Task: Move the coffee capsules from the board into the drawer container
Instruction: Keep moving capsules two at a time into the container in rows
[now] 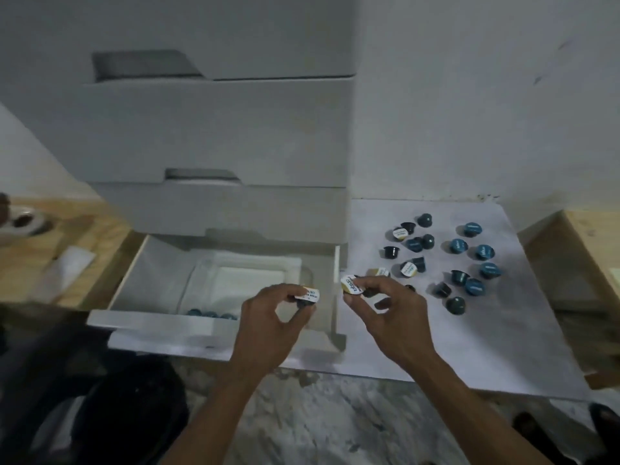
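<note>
Nearest, at 6 o'clock, a marbled floor, with a dark shape at 7 o'clock, too dim to tell. Just beyond, two bare forearms reaching up toward centre. Left hand with its grip curled, thumb and fingertips pinching a dark capsule with a white-and-yellow foil lid, held over the right end of the open drawer. Right hand, at 3 o'clock of the left, grip likewise closed in a pinch on a second capsule, white lid tilted toward the camera, hovering at the gap between the drawer's right wall and the white board. Inside the drawer, a white container lined with paper, and a few blue capsules in the drawer peeking over the front wall at 9 o'clock of the left hand. Farther, from 1 to 3 o'clock of the right hand, loose capsules on the board: blue-lidded ones toward the right, dark ones on their sides or upside down in the middle, a couple with white-yellow lids near the left. Wooden bench edging the board at 3 o'clock, more wood at 9 o'clock with blurred items. Farthest, at 12 o'clock, the closed upper drawers of the grey cabinet against a pale wall
</note>
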